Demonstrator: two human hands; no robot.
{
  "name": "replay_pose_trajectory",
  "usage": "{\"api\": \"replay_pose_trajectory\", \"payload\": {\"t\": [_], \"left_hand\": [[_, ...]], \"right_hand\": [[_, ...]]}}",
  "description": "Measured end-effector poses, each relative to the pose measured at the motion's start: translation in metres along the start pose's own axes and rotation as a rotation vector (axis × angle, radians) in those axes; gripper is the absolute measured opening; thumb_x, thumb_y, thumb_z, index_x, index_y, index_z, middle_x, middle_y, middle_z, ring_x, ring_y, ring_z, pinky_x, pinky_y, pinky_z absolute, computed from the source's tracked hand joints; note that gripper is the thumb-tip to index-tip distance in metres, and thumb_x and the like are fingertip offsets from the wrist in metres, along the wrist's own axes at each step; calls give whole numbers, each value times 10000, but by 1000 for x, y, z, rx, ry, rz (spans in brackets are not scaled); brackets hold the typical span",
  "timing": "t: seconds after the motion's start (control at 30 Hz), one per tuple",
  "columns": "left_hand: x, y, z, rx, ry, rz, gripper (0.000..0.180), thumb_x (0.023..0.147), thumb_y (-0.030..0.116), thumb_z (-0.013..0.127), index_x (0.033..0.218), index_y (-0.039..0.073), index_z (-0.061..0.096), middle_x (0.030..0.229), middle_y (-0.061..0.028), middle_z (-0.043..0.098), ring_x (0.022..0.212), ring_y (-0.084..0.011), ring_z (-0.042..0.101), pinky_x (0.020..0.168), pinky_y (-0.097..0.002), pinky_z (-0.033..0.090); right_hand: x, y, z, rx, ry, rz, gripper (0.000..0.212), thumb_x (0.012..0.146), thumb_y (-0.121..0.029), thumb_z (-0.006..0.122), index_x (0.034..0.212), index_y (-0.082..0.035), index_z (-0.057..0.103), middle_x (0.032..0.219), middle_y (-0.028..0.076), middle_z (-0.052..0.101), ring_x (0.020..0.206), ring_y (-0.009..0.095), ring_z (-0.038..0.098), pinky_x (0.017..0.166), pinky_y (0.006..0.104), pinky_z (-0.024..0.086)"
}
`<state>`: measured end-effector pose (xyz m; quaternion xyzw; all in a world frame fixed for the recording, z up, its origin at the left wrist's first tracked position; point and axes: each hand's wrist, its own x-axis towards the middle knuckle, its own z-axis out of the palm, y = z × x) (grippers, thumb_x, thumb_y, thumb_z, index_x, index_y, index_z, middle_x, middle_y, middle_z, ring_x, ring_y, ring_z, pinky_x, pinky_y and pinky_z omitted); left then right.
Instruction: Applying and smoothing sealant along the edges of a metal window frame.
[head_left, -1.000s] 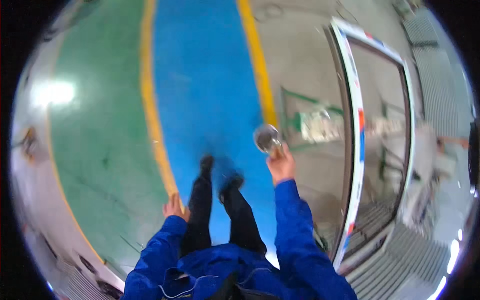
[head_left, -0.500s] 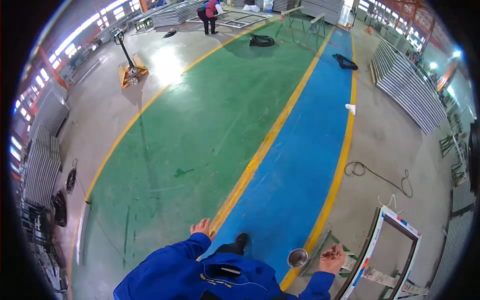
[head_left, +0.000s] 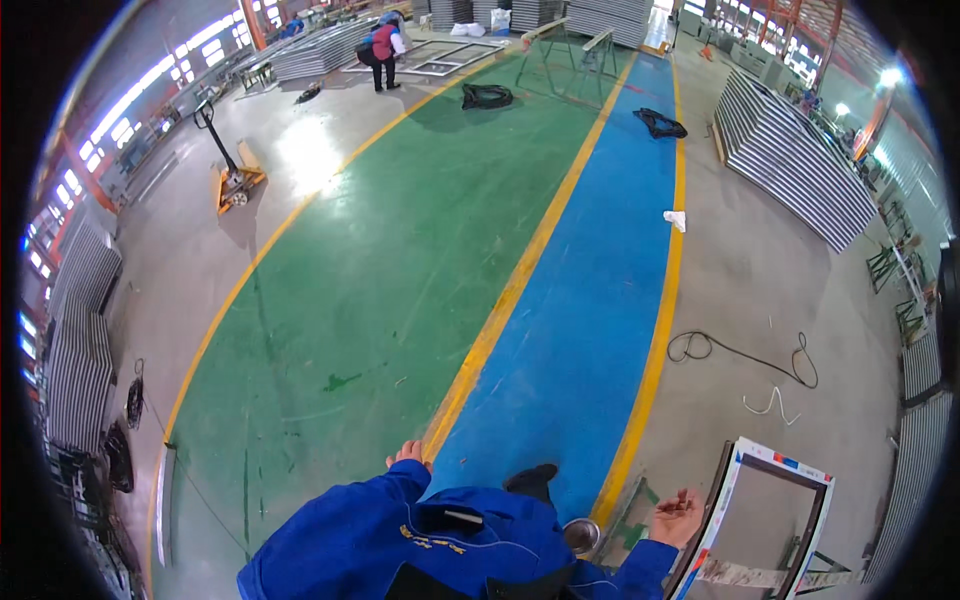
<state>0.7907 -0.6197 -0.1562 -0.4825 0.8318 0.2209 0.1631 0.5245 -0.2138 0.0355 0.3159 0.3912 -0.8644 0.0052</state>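
Right hand (head_left: 678, 512) hangs open, fingers spread, just beside a small round shiny metal tin (head_left: 581, 535); whether they touch, I can't tell. Left hand (head_left: 408, 455) loosely curled, empty, above the yellow floor stripe (head_left: 500, 310).

This is a large factory hall: a painted concrete floor (head_left: 380, 300) with green and blue lanes edged in yellow, stacks of metal frames (head_left: 800, 150) at two o'clock, a yellow pallet jack (head_left: 232, 180) at ten o'clock, and a window frame (head_left: 770, 520) on a stand at five o'clock.
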Motion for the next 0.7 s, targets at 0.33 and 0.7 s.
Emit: {"api": "replay_pose_trajectory", "payload": {"t": [0.33, 0.7], "left_hand": [[82, 157, -55, -47, 125, 24, 690, 751, 353, 646, 1356, 158, 376, 1426, -77, 354, 1265, -282, 415, 1019, -580, 263], [181, 176, -29, 214, -5, 27, 544, 758, 316, 678, 1216, 88, 494, 1233, -152, 506, 1144, -281, 500, 987, -399, 396]], "right_hand": [[87, -61, 53, 62, -19, -28, 127, 838, -240, 648, 884, -125, 620, 746, -17, 625, 564, 77, 511, 508, 221, 399], [175, -87, 67, 287, 83, -8, 172, 850, -248, 614, 991, -149, 613, 794, 25, 634, 611, 130, 530, 548, 298, 425]]}}
